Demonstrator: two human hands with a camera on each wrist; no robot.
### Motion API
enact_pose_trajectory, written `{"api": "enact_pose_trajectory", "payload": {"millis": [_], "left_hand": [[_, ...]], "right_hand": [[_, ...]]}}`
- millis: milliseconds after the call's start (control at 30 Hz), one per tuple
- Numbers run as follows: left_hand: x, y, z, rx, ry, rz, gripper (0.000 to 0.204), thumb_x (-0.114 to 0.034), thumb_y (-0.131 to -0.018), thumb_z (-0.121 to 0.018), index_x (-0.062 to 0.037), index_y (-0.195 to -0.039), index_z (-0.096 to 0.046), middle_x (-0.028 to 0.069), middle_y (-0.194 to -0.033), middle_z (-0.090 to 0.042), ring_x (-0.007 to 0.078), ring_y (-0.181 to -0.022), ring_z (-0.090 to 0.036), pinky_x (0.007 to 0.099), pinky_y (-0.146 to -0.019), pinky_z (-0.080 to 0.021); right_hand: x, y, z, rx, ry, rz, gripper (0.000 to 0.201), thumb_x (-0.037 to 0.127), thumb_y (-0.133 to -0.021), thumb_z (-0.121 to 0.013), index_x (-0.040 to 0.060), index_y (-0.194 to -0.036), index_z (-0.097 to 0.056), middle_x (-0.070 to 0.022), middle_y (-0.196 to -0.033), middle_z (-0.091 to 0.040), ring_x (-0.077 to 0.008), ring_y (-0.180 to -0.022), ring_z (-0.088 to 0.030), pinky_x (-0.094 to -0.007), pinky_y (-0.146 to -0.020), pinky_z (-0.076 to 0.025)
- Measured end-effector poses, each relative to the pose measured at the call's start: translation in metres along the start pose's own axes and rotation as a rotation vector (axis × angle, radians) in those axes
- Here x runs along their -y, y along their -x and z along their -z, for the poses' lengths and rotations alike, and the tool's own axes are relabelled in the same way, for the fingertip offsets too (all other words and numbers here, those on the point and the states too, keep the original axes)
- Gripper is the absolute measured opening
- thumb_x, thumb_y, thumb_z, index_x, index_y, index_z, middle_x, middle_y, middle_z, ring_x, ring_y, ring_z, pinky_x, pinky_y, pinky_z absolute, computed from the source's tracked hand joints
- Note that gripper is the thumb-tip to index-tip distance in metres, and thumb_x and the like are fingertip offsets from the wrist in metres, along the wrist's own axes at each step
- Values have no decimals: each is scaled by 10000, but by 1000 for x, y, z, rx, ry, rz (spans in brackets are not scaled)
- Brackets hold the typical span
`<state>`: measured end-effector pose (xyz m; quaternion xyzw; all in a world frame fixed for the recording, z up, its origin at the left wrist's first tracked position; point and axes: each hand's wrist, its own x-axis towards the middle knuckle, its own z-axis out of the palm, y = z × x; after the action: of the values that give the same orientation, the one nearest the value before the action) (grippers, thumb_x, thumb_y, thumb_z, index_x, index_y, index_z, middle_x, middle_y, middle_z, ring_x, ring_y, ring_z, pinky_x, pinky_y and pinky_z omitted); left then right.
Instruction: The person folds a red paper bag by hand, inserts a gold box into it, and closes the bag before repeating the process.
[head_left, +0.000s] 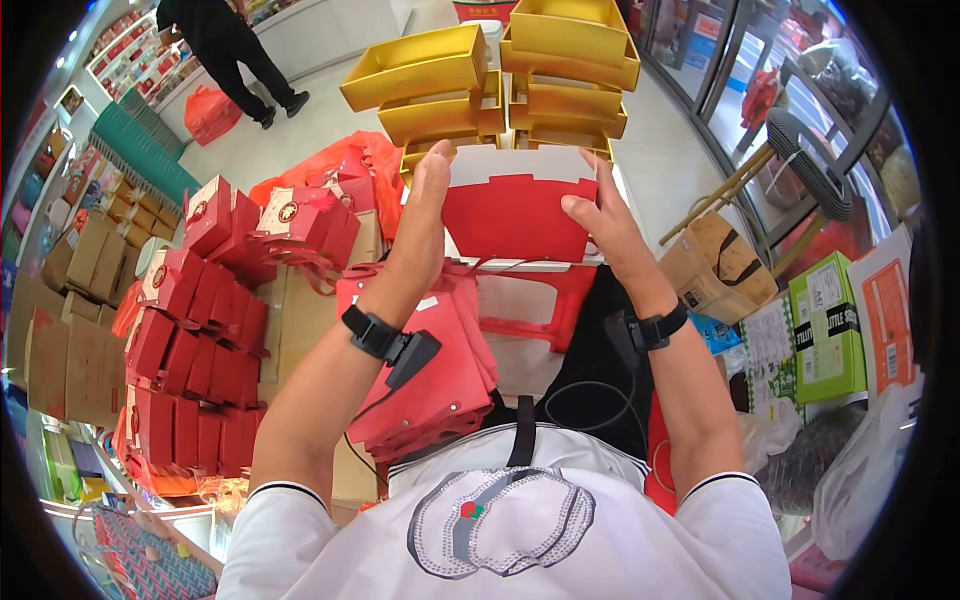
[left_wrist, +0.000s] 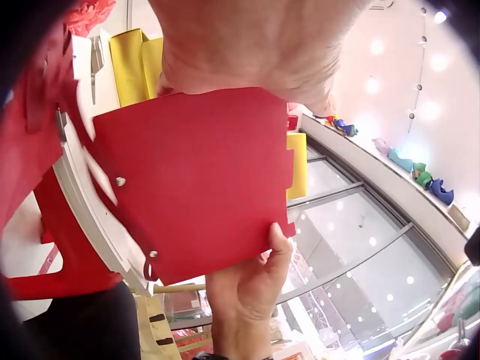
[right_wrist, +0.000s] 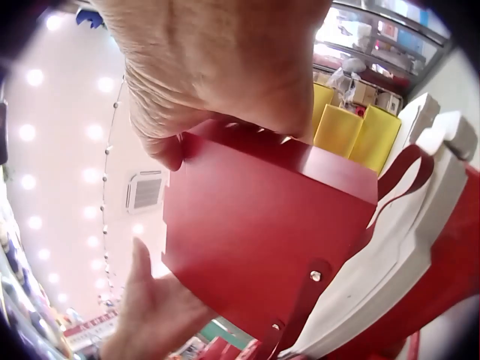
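A red box (head_left: 515,222) with a white inner edge and notched tabs is held upright between both hands. Along its left side lies my left hand (head_left: 425,210), with straight fingers and the palm facing it. My right hand (head_left: 617,235) grips the right side, its thumb over the near face. In the left wrist view the red panel (left_wrist: 202,184) shows a strap with metal studs. The right wrist view shows a folded side on the box (right_wrist: 262,217) and the left hand (right_wrist: 154,315) extended at its lower left. The far fingertips are partly hidden.
Gold boxes (head_left: 570,50) stand stacked beyond the hands. Finished-looking red boxes (head_left: 180,350) are piled at left, and flat red pieces (head_left: 425,360) lie by the lap. A red stool (head_left: 570,300) is below; cartons and a green box (head_left: 828,325) stand at right.
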<state>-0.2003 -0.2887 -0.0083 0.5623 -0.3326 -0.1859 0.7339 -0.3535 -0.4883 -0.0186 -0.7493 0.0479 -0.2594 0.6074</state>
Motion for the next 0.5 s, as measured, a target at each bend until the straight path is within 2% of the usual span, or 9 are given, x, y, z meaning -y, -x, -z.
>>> {"api": "enact_pose_trajectory", "payload": {"millis": [67,233,367,500], "left_hand": [[2,-4,-3,-54,-38,7,732,-579,-1048,-475,-11,-1500,-383,136,-1465,-469,220,-1385,-423,361,-1178,-313],[11,0,-8,-58,-20,91,615,-533,-1029,-567,-41,-1389,-488,100,-1352,-529,169,-1274,-472,318,-1104,-369],[8,-3,-3,-50,-145,107,559,-452,-1015,-640,-35,-1367,-525,62,-1246,-563,145,-1139,-547,284,-1024,-436],[27,-15,3,-47,-346,6,517,-351,-988,-703,-25,-1352,-533,54,-1230,-555,144,-1097,-557,284,-975,-466]], "right_hand": [[-6,2,0,-11,-61,-9,694,401,-992,-612,29,-1520,-359,-159,-1396,-522,-228,-1298,-494,-328,-1136,-347],[-1,5,-10,-118,-224,-25,642,449,-1007,-628,23,-1452,-444,-138,-1344,-556,-204,-1250,-521,-318,-1104,-379],[-4,2,-15,-154,-240,-57,514,328,-1010,-619,14,-1397,-492,-108,-1290,-582,-174,-1206,-533,-313,-1072,-402],[-10,0,-10,-166,-168,-109,476,259,-991,-604,14,-1385,-501,-97,-1272,-595,-167,-1185,-543,-311,-1051,-417]]}}
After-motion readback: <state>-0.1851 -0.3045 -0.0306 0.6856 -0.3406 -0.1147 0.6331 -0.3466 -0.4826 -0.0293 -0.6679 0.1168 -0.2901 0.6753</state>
